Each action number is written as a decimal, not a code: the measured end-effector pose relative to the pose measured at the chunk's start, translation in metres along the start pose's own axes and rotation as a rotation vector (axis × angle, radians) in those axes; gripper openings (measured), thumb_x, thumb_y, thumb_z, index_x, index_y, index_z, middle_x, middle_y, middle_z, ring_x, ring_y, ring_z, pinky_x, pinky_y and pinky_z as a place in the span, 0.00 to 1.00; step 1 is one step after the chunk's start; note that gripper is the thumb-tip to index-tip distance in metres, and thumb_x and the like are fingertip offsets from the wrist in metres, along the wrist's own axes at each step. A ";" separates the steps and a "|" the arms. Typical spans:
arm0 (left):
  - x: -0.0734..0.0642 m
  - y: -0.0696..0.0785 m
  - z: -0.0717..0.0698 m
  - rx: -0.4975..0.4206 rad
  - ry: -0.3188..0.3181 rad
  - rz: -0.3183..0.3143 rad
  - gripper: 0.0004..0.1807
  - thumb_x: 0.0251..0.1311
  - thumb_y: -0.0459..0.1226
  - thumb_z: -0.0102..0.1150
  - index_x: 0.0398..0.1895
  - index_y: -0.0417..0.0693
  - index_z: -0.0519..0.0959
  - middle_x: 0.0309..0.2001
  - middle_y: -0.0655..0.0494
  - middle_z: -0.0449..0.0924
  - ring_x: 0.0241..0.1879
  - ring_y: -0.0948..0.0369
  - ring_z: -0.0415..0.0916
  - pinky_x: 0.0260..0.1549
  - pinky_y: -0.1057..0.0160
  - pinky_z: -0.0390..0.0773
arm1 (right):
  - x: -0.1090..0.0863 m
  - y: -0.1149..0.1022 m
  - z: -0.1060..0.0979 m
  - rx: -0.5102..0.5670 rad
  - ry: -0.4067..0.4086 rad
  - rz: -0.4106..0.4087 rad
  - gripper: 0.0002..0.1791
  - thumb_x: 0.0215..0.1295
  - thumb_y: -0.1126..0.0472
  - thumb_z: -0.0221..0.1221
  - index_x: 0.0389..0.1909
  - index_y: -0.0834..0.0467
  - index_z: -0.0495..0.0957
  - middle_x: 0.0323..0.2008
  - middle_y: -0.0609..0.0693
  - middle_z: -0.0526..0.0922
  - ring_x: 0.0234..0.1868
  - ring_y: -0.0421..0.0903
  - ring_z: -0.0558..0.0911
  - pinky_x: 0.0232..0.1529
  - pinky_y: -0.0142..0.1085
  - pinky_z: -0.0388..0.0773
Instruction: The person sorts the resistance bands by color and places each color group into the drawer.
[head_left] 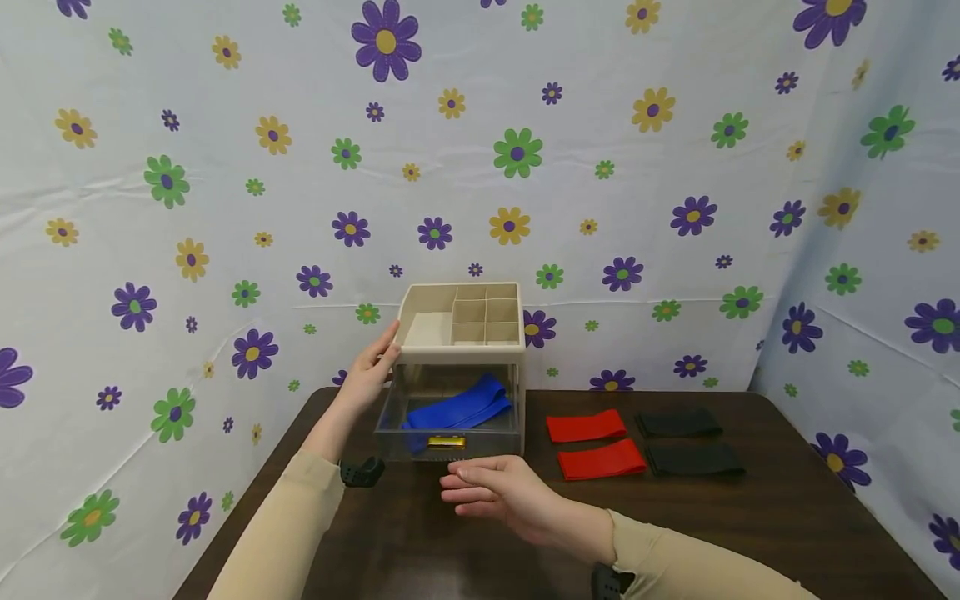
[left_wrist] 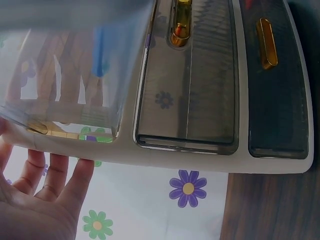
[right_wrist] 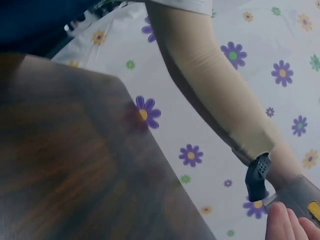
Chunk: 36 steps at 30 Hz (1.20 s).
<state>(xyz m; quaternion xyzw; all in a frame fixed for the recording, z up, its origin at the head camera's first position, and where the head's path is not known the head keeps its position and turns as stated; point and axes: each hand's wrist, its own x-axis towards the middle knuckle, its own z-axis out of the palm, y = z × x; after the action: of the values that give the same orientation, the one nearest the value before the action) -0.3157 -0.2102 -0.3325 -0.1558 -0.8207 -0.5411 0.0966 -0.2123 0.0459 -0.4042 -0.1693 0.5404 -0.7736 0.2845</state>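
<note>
Organizer is steadied on dark wooden table, its left wall touched by left hand, fingers laid nearly straight. Clear upper drawer is seen pulled out, folded blue band held inside. Right hand is poised just before gold handle, fingers extended, nothing grasped; whether drawer front is touched cannot be told. Two lower drawers are kept closed. Two red bands, two black bands are laid out to organizer's right.
</note>
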 end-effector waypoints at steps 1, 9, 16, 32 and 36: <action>0.000 0.000 0.000 -0.003 0.001 0.000 0.28 0.76 0.38 0.42 0.76 0.45 0.53 0.65 0.28 0.61 0.57 0.37 0.67 0.54 0.38 0.70 | 0.002 0.001 0.001 0.027 0.003 0.003 0.26 0.70 0.59 0.57 0.60 0.74 0.70 0.53 0.64 0.80 0.52 0.54 0.81 0.53 0.44 0.77; 0.000 0.001 0.002 -0.005 0.003 0.003 0.28 0.76 0.37 0.42 0.75 0.45 0.53 0.64 0.27 0.62 0.57 0.38 0.67 0.54 0.39 0.71 | 0.013 0.001 0.008 0.200 0.050 0.006 0.27 0.72 0.61 0.54 0.62 0.77 0.63 0.54 0.65 0.79 0.53 0.52 0.81 0.56 0.43 0.74; 0.000 0.003 0.001 0.029 0.003 0.023 0.28 0.76 0.37 0.41 0.75 0.44 0.53 0.60 0.28 0.67 0.55 0.40 0.69 0.52 0.40 0.73 | 0.014 -0.005 0.010 0.236 0.045 0.002 0.29 0.74 0.56 0.52 0.63 0.75 0.61 0.53 0.65 0.79 0.52 0.53 0.81 0.55 0.44 0.74; 0.017 -0.038 -0.001 0.042 0.036 0.031 0.29 0.75 0.47 0.43 0.76 0.59 0.54 0.62 0.34 0.68 0.56 0.42 0.70 0.51 0.40 0.74 | 0.017 -0.008 0.012 0.226 0.085 0.020 0.29 0.75 0.56 0.51 0.63 0.77 0.63 0.53 0.65 0.80 0.51 0.52 0.82 0.55 0.44 0.75; 0.015 -0.033 -0.001 0.033 0.031 0.030 0.29 0.75 0.46 0.43 0.76 0.57 0.54 0.63 0.33 0.67 0.56 0.41 0.69 0.52 0.40 0.73 | 0.018 -0.009 0.012 0.213 0.099 0.011 0.27 0.75 0.57 0.51 0.61 0.77 0.65 0.51 0.64 0.81 0.51 0.53 0.82 0.54 0.44 0.75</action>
<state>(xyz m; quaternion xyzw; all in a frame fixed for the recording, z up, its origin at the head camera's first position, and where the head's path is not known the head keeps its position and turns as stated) -0.3421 -0.2212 -0.3556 -0.1582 -0.8254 -0.5285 0.1198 -0.2218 0.0285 -0.3925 -0.0966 0.4693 -0.8324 0.2784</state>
